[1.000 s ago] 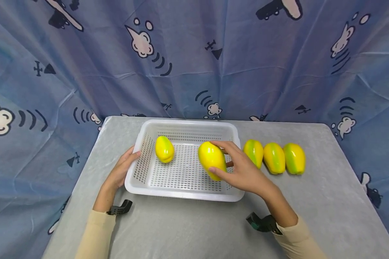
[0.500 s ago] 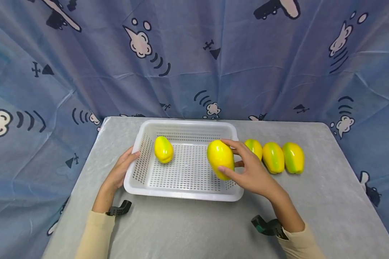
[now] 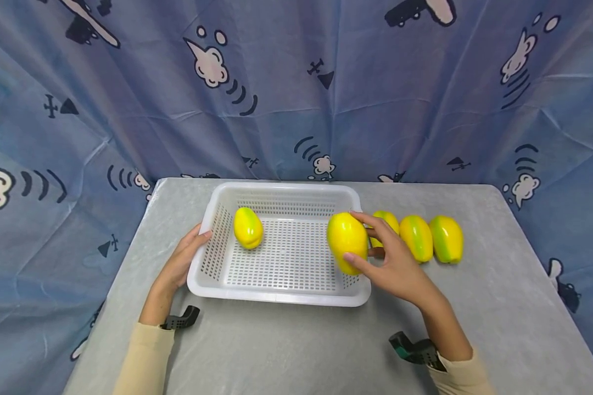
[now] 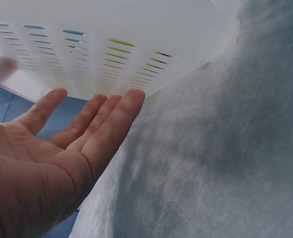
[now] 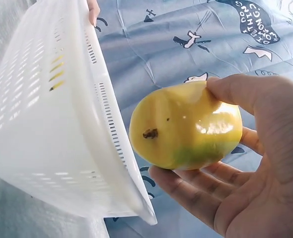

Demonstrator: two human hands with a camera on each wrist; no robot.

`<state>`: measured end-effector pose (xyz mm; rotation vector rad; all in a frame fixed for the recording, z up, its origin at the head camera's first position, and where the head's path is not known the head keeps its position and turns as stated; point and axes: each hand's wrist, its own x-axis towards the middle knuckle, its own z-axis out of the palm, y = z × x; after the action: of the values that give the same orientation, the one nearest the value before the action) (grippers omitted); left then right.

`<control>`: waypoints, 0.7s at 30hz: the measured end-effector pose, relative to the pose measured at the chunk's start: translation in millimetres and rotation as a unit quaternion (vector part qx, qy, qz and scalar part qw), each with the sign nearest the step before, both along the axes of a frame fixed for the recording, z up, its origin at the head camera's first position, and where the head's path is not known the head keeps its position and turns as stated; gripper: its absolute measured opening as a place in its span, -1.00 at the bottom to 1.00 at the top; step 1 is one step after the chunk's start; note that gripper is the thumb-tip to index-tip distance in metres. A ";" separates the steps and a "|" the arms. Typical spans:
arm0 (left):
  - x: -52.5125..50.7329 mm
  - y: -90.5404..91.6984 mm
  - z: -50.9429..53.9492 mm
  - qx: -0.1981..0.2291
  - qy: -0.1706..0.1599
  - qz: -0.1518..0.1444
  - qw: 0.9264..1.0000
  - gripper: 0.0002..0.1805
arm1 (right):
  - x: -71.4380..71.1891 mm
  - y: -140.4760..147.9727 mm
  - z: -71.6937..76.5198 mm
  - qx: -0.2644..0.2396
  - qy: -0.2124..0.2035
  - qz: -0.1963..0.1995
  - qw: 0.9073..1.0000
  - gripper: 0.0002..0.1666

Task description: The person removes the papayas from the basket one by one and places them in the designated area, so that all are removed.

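A white perforated plastic basket (image 3: pixel 281 299) stands on the table, with one glossy yellow-green fruit (image 3: pixel 249 228) inside at its left. My left hand (image 3: pixel 182 260) holds the basket's left end, thumb over the rim; in the left wrist view the fingers (image 4: pixel 109 121) touch the outer wall from below. My right hand (image 3: pixel 392 263) grips another smooth yellow-green fruit (image 3: pixel 347 243) between thumb and fingers, above the basket's right end. That fruit's brown stem mark faces the camera in the right wrist view. Whether they are mangoes or papayas I cannot tell.
Right of the basket, three more yellow-green fruits stand in a row: one partly behind my right hand (image 3: pixel 386 218), then a middle fruit (image 3: pixel 417 238) and an outer fruit (image 3: pixel 446 239). Grey cloth covers the table (image 3: pixel 277 351). A blue patterned curtain (image 3: pixel 277 109) hangs behind.
My right hand has carried the gripped fruit rightward, from over the basket's inside to over its right rim. My left hand keeps its hold on the basket, and the other fruits stay put.
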<state>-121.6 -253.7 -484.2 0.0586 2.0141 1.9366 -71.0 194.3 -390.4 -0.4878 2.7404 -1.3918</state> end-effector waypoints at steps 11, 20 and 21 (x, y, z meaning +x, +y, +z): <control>-0.5 0.7 0.6 -0.001 -0.001 -0.003 1.000 -0.26 | 11.1 15.3 -7.6 -0.030 0.000 -0.030 0.999 -0.08; -0.7 0.3 0.5 -0.002 -0.001 -0.001 1.000 -0.25 | 18.2 28.9 -10.2 -0.062 0.012 -0.052 0.997 -0.10; -0.5 0.4 0.4 -0.003 0.000 0.000 1.000 -0.25 | 18.8 30.3 -10.3 -0.063 0.013 -0.054 0.996 -0.09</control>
<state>-122.2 -253.3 -483.8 0.0554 2.0199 1.9302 -52.2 224.5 -400.7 -0.3690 2.7488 -1.6022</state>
